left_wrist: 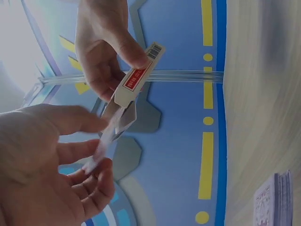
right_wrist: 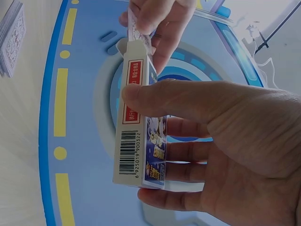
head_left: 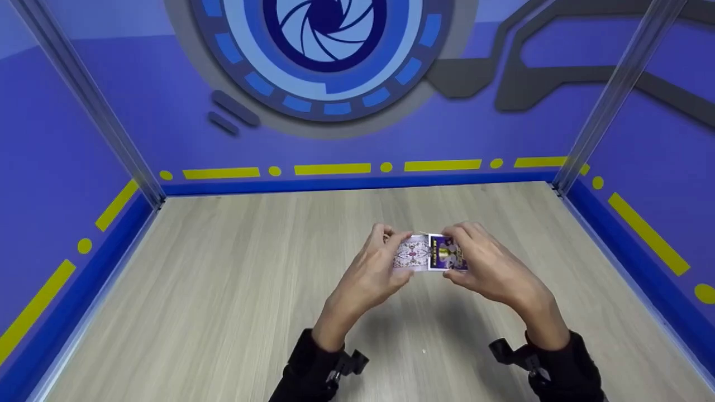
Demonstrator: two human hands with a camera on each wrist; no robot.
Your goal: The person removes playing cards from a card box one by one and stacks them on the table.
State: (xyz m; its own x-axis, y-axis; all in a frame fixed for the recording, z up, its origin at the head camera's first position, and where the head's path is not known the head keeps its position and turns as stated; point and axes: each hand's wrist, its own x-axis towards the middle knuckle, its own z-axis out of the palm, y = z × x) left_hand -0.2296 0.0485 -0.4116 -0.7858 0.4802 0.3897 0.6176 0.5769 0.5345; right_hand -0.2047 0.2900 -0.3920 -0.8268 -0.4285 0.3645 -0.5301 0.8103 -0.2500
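My left hand (head_left: 366,276) pinches a playing card (head_left: 412,253) with an ornate patterned back. Whether it is one card or a thin bunch, I cannot tell; it is blurred in the left wrist view. My right hand (head_left: 497,271) grips a small card box (head_left: 447,254), purple-faced, with a white side carrying a red label and barcode in the right wrist view. The box (left_wrist: 138,75) has its flaps open toward my left hand, and the card's end is at that mouth. A stack of playing cards (left_wrist: 266,202) lies on the table in both wrist views.
The light wood-grain table (head_left: 223,290) spreads below both hands. Blue printed panels (head_left: 346,148) with yellow dashes wall it at the back and sides. Metal posts (head_left: 609,95) stand at the back corners. Each wrist wears a black camera mount (head_left: 349,363).
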